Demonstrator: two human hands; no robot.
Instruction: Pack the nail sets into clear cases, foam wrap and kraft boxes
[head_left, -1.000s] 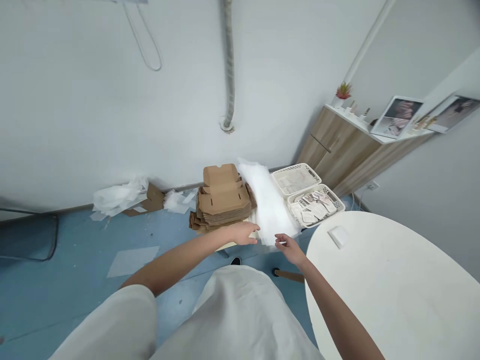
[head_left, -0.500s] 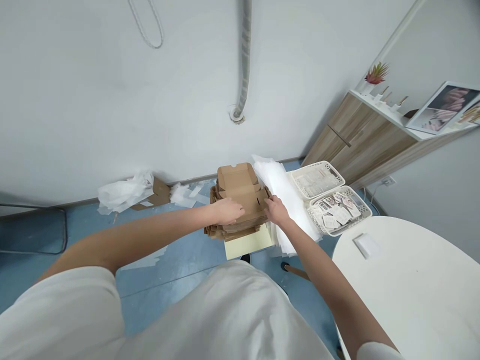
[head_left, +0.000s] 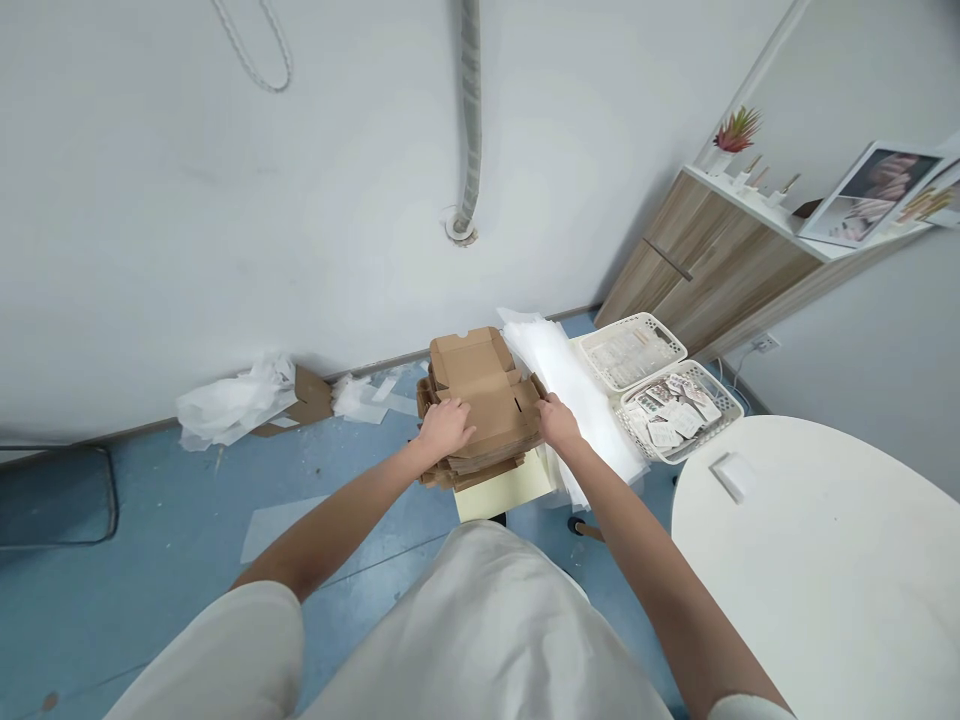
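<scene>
An unfolded brown cardboard box point(head_left: 484, 400) lies on top of a stack of flattened cardboard boxes point(head_left: 487, 467) in front of me. My right hand point(head_left: 556, 420) pinches the box's right side flap, which stands tilted up. At the left side of the same box is my left hand point(head_left: 446, 430), its fingers bent and closed on the cardboard edge; part of that edge is hidden beneath it. A pale yellow board point(head_left: 506, 492) sticks out below the stack.
White foam sheets point(head_left: 570, 390) lie right of the stack, beside two white plastic baskets point(head_left: 634, 355), one holding small cards point(head_left: 675, 412). A round white table point(head_left: 817, 540) stands at right, a wooden cabinet point(head_left: 720, 250) behind. Crumpled white packaging point(head_left: 236, 400) lies by the wall.
My left hand has moved left across the box to its left side. My right hand stays at the right flap. The view has shifted slightly.
</scene>
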